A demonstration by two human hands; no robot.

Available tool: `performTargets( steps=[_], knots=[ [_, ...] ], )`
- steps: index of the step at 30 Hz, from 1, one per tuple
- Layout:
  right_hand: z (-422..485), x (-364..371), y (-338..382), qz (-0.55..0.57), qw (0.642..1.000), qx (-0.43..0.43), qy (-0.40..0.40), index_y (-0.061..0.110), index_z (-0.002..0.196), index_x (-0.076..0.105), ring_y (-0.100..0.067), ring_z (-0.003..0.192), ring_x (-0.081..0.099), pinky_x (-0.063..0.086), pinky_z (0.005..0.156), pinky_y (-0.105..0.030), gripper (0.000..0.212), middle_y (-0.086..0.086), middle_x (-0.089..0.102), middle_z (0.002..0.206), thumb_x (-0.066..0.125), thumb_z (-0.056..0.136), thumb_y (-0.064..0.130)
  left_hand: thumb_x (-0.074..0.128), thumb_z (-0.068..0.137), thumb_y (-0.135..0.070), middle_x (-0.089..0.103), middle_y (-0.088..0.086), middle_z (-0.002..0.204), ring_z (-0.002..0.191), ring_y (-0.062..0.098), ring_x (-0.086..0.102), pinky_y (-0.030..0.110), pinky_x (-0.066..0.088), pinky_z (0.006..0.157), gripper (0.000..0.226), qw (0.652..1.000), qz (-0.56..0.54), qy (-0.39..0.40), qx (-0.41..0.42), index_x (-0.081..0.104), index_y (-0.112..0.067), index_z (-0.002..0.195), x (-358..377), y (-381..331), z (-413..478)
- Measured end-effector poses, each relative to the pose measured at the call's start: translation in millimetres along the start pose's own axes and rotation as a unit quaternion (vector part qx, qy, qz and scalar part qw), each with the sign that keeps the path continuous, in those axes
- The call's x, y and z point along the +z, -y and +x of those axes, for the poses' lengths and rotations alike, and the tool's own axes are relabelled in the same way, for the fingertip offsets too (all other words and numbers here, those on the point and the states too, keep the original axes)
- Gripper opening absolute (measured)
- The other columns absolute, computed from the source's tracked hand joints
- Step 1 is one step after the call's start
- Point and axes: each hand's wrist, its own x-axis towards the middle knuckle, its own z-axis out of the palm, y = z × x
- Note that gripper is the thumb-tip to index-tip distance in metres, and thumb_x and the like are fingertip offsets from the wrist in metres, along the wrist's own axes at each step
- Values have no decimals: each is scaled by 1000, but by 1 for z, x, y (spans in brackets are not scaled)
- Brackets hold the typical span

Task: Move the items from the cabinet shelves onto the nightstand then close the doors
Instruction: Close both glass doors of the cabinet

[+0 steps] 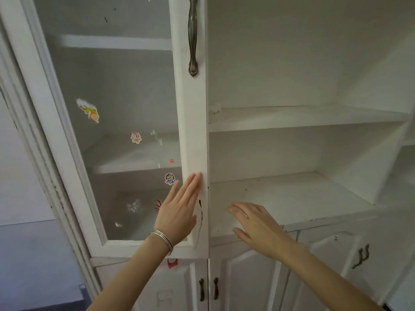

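Both hands point(177, 209) point(256, 223) flat, fingers extended forward

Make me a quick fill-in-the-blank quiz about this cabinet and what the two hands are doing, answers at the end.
1. The left hand presses flat against the white frame of the glass door, and its wrist wears silver ____.
2. The right hand hovers open over the lowest open shelf, holding ____.
3. The glass pane carries several cartoon ____.
4. The long metal handle is mounted on the ____ door.

Answers: bangles; nothing; stickers; glass
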Motion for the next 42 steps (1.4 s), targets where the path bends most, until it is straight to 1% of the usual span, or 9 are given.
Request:
performTargets(
  steps=[6, 10, 18, 22, 25, 29, 34, 37, 42],
  knots=[
    [41, 20, -21, -26, 1000, 2, 13, 17, 132, 43, -17, 112, 53, 43, 94, -33, 50, -2, 54, 126, 51, 85, 34, 65, 68, -27, 17, 7, 155, 143, 19, 10, 50, 16, 110, 85, 999, 8, -10, 32, 29, -16, 145, 24, 23, 23],
    [62, 26, -40, -39, 999, 4, 9, 18, 135, 37, -17, 118, 48, 38, 99, -33, 50, -1, 50, 132, 39, 89, 38, 52, 73, -33, 15, 5, 156, 143, 17, 9, 50, 14, 111, 77, 1000, 6, -12, 18, 31, -15, 145, 42, 33, 42],
    [93, 36, -60, -39, 999, 22, 19, 15, 138, 38, -21, 123, 44, 32, 102, -35, 58, -4, 46, 137, 28, 87, 41, 53, 74, -26, 16, 5, 155, 143, 19, 7, 53, 12, 112, 73, 999, -3, -37, 16, 32, -16, 144, 66, 42, 56],
    [93, 43, -62, -37, 999, 35, 19, 15, 138, 38, -22, 123, 45, 34, 100, -36, 57, -6, 47, 137, 31, 87, 40, 50, 74, -19, 33, 10, 149, 139, 23, 24, 54, 16, 112, 56, 992, -58, -105, 25, 52, -12, 130, 62, 37, 58],
    [82, 42, -69, -49, 997, 56, 27, 16, 138, 37, -22, 122, 46, 36, 99, -35, 55, -6, 47, 136, 33, 88, 40, 56, 72, -18, 52, 12, 134, 129, 29, 40, 55, 21, 110, 48, 983, -106, -146, 29, 60, -11, 119, 53, 30, 66],
    [54, 35, -85, -81, 991, 91, 51, 16, 137, 37, -25, 121, 48, 39, 96, -37, 53, -9, 48, 136, 38, 89, 38, 58, 71, -17, 57, 14, 123, 120, 33, 47, 52, 31, 105, 47, 975, -162, -137, 66, 60, -8, 117, 58, 0, 78],
    [0, 18, -113, -101, 980, 156, 70, 16, 140, 33, -26, 125, 44, 36, 100, -41, 58, -10, 43, 140, 56, 88, 27, 52, 72, -26, 62, 9, 115, 103, 29, 58, 41, 46, 86, 47, 968, -231, -38, 89, 60, -13, 117, 81, -62, 98],
    [-47, -1, -134, -109, 969, 207, 85, 16, 140, 33, -27, 125, 44, 36, 100, -42, 60, -11, 44, 140, 57, 86, 25, 42, 75, -36, 63, 8, 114, 102, 30, 59, 45, 48, 88, 50, 960, -253, 3, 123, 62, -15, 115, 90, -108, 115],
    [-143, -43, -157, -137, 940, 301, 88, 17, 143, 30, -25, 131, 36, 27, 106, -39, 60, -8, 37, 145, 54, 89, 27, 39, 77, -43, 65, 8, 110, 99, 30, 61, 46, 49, 87, 52, 936, -290, -5, 198, 64, -14, 112, 78, -203, 145]
  ],
)
